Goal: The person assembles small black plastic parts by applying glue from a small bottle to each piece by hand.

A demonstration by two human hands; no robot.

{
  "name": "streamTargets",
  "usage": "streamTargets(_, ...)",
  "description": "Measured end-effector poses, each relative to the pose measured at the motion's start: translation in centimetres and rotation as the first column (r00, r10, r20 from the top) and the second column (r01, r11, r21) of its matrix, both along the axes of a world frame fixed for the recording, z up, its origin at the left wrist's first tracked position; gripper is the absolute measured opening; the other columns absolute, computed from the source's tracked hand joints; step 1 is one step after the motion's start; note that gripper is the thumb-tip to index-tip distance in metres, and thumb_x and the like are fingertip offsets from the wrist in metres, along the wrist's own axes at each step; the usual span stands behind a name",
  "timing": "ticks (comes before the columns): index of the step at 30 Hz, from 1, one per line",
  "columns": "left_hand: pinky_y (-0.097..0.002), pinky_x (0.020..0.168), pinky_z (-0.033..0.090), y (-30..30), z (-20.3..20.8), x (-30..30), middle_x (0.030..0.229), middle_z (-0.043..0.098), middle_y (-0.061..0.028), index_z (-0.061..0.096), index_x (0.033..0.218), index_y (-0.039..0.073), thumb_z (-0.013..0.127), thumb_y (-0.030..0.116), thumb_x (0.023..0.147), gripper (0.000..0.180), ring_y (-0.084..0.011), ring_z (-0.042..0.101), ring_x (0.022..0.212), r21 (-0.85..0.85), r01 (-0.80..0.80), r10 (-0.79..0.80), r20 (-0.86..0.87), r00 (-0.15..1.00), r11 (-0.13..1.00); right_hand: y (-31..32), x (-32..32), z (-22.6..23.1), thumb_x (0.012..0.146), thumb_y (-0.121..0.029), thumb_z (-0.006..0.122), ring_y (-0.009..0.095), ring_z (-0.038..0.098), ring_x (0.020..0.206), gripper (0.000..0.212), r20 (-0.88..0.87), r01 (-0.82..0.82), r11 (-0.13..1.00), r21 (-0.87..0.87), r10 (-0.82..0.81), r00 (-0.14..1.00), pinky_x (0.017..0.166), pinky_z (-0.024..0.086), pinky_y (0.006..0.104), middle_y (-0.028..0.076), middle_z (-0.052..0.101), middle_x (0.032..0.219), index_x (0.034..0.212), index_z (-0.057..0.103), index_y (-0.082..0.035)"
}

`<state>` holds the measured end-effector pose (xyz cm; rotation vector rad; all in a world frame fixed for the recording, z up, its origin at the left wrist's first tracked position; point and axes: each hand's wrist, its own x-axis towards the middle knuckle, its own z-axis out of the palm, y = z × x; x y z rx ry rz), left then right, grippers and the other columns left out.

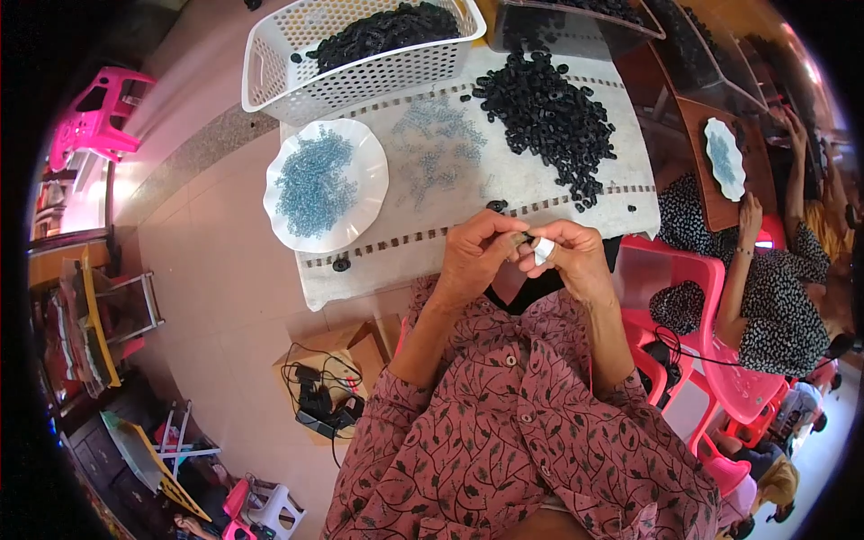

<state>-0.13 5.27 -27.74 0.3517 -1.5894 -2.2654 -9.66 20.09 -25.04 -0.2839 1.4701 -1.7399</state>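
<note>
Just past the table's near edge, my left hand and my right hand meet fingertip to fingertip. Pinched between them is a small black part, mostly covered by the fingers. A white wrap goes round one finger of my right hand. Beyond the hands lies a heap of small black parts on the pale cloth. Short translucent bluish tubes are scattered to its left, and more of them are piled on a white wavy-rimmed plate.
A white perforated basket of black parts stands at the back left, a clear bin at the back right. On the floor is a cardboard box with black cables and adapters. Other people sit at the right, by a pink chair.
</note>
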Motion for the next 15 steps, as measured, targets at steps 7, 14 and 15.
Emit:
streamTargets(7, -0.0204, 0.062, 0.047, -0.2, 0.2, 0.1, 0.081, 0.062, -0.0025, 0.065, 0.096, -0.001, 0.057, 0.001, 0.088, 0.011, -0.0064, 0.058, 0.066, 0.083, 0.108, -0.110, 0.023, 0.994, 0.991, 0.7, -1.0, -1.3, 0.085, -0.005, 0.064, 0.019, 0.067, 0.068, 0.014, 0.144, -0.062, 0.995, -0.082, 0.073, 0.987, 0.056, 0.057, 0.0274, 0.016, 0.067, 0.082, 0.095, 0.062, 0.005)
streamTargets(14, -0.0213, 0.063, 0.050, 0.0, 0.2, 0.3, 0.082, 0.065, -0.0062, 0.064, 0.098, -0.003, 0.058, -0.001, 0.088, 0.012, -0.0085, 0.060, 0.068, 0.162, 0.183, -0.184, -0.008, 0.983, 0.970, 1.0, -0.8, -1.7, 0.082, -0.006, 0.068, 0.017, 0.065, 0.063, 0.012, 0.229, -0.028, 0.988, -0.153, 0.063, 0.971, 0.052, 0.055, 0.0260, 0.013, 0.065, 0.076, 0.087, 0.062, 0.003)
streamTargets(15, -0.0208, 0.063, 0.049, 0.2, 0.1, 0.3, 0.081, 0.065, -0.0052, 0.064, 0.096, -0.003, 0.058, 0.000, 0.088, 0.010, -0.0077, 0.059, 0.068, 0.182, 0.183, -0.181, -0.024, 0.983, 0.966, 1.0, -0.7, -1.6, 0.082, -0.006, 0.068, 0.017, 0.065, 0.063, 0.012, 0.229, -0.029, 0.988, -0.153, 0.064, 0.971, 0.052, 0.055, 0.0260, 0.013, 0.065, 0.076, 0.087, 0.062, 0.003)
